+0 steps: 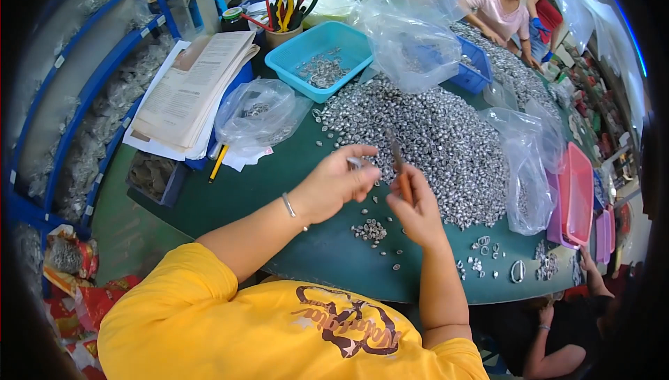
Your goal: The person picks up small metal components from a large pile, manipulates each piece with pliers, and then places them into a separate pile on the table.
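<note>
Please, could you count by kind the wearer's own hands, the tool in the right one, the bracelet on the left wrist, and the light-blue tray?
Left hand and right hand: 2
Orange-handled tool: 1
Bracelet: 1
Light-blue tray: 1
Total: 5

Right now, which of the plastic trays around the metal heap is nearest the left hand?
The light blue tray, beyond the left hand; the dark blue tray and pink trays sit farther right.
</note>
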Motion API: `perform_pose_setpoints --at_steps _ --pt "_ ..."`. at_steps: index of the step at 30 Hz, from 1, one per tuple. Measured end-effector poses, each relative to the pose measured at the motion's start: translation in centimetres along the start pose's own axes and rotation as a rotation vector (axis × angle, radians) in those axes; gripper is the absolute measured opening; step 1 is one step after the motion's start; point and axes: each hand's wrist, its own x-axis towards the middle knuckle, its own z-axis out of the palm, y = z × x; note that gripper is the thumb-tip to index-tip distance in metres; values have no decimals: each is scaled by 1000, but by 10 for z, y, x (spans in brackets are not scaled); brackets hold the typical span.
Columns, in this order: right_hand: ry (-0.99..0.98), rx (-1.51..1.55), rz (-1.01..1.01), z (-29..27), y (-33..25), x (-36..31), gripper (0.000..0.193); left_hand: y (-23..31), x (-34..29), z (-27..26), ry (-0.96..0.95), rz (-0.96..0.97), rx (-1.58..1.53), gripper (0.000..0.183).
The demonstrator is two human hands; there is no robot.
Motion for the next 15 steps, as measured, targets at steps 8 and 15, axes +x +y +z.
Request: perform_pose_setpoints --at_steps 8,15 --pt "22 -17 41 -5 21 -6 51 6 4 -22 157 23 -137 19" --pt "22 -116 12 -7 26 -12 47 5 16 -12 199 24 -209 17"
